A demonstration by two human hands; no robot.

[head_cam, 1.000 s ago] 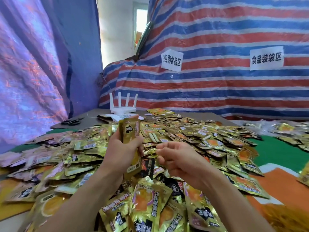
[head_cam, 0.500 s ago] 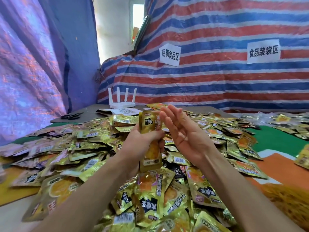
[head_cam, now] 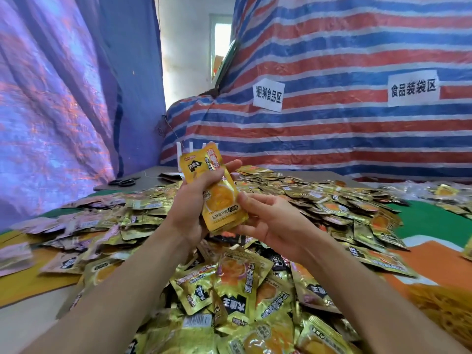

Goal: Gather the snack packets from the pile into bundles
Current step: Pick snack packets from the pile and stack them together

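My left hand [head_cam: 190, 200] grips a small stack of gold snack packets [head_cam: 217, 198] upright above the pile, its top packet facing me with an orange picture. My right hand [head_cam: 270, 221] lies palm up beside it. Its fingers reach under the stack's lower end and its thumb touches the right edge. The big loose pile of gold packets [head_cam: 229, 290] covers the table from my forearms to the far edge.
Black scissors [head_cam: 122, 182] lie at the far left of the table. White router antennas [head_cam: 180, 152] show behind the held stack. A heap of yellow rubber bands [head_cam: 444, 310] sits at the lower right, beside orange and green mats [head_cam: 429, 221]. Striped tarpaulin walls stand close behind.
My left hand has lifted the stack higher and tilted it. My right hand, held flat against the stack's side before, has dropped to cup its lower end.
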